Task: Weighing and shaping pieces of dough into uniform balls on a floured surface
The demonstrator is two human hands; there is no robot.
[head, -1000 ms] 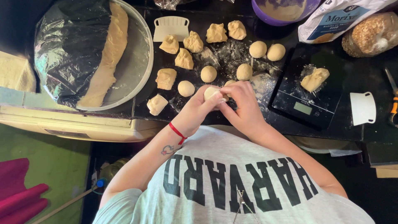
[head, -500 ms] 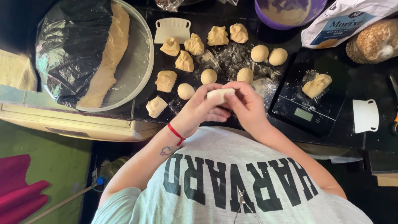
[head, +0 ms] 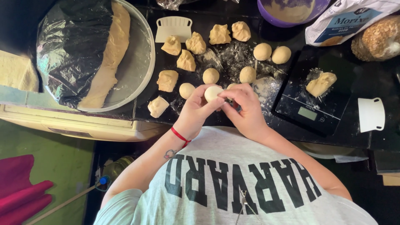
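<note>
A small smooth dough ball (head: 212, 92) is held just above the dark counter (head: 233, 54), close to my body. My left hand (head: 192, 113), with a red band at the wrist, cups it from the left. My right hand (head: 246, 109) pinches it from the right with the fingertips. Several rough-cut dough pieces (head: 186, 61) lie on the floured counter beyond my hands. Several rolled balls (head: 211, 76) sit among them and to the right (head: 262, 51).
A kitchen scale (head: 306, 110) at the right carries one dough lump (head: 320, 83). White scrapers lie at the back (head: 173, 28) and at the right (head: 371, 114). A large round bowl (head: 139, 54) with dough and plastic wrap stands left. A purple bowl (head: 266, 10), a flour bag (head: 346, 21) and a grain bag (head: 377, 39) stand behind.
Both hands stay in about the same spot. The ball has turned between the fingers, and more of its smooth pale side shows now.
</note>
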